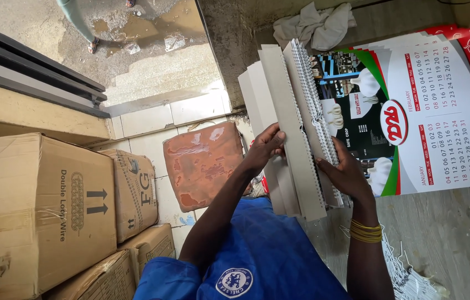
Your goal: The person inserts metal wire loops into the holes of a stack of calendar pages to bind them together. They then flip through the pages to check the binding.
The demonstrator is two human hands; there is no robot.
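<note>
Between my two hands stands a stack of wire-bound calendars (296,128), turned on edge so the grey backing boards face left and the wire coils face right. My left hand (265,149) is closed on the board side, fingers curled over the edge, which keeps the sheets from fanning open. My right hand (345,173) presses flat against the coil side with fingers spread, squeezing the stack square. Yellow bands (365,231) ring that wrist. Just right of the stack, a finished calendar (440,105) lies open and flat on the grey work table (446,239), beside loose wire hangers (407,272) at the near right. Cardboard boxes (40,211) are stacked on the floor at left, well apart from the work.
</note>
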